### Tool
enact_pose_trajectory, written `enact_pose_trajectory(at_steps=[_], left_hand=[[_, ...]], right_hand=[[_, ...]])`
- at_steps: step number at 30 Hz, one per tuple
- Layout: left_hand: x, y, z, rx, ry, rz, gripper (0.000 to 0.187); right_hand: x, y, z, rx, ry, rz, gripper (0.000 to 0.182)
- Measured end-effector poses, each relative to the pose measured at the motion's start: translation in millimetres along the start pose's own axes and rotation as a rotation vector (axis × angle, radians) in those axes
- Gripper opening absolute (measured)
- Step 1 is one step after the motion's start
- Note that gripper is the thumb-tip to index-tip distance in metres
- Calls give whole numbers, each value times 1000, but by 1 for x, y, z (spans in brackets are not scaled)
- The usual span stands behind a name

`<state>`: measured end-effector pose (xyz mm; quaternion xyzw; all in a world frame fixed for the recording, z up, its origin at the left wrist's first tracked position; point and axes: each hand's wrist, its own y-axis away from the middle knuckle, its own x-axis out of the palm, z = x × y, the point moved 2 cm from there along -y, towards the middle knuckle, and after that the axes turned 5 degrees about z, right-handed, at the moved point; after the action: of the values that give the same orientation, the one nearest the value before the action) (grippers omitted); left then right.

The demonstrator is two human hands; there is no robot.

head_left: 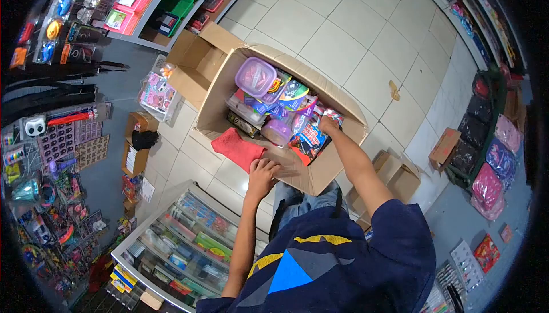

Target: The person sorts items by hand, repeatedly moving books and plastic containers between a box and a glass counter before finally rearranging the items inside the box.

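A large cardboard box (336, 87) stands open in front of me, filled with packaged goods. Inside, a purple-lidded container (255, 77) lies at the upper left and a smaller purple container (277, 132) near the middle. My right hand (329, 124) reaches into the box at its right side, fingers closed at the top of a blue and red packet (311, 141). My left hand (263, 174) rests at the near edge of the box, fingers spread and bent, just below a red cloth (237, 148) draped over that edge.
A smaller open carton (197, 64) adjoins the box at the upper left. A glass display case (189, 244) stands at the lower left. Another carton (392, 178) is on the right, by my arm. Shelves and hanging goods line both sides of the tiled floor (337, 21).
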<state>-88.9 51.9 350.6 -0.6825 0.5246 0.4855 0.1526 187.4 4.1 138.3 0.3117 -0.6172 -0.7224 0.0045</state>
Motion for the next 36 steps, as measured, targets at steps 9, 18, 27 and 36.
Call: enact_pose_trajectory(at_steps=[9, 18, 27, 36], left_hand=[[8, 8, 6, 31, -28, -16, 44], [-21, -6, 0, 26, 419, 100, 74], [-65, -56, -21, 145, 1037, 102, 45], [-70, -39, -72, 191, 1396, -186, 32]], right_hand=[[32, -67, -25, -138, 15, 68, 55], [-72, 140, -23, -547, 33, -243, 38], [-167, 333, -8, -1026, -231, -295, 40], [-115, 339, -29, -893, -1161, -503, 53]])
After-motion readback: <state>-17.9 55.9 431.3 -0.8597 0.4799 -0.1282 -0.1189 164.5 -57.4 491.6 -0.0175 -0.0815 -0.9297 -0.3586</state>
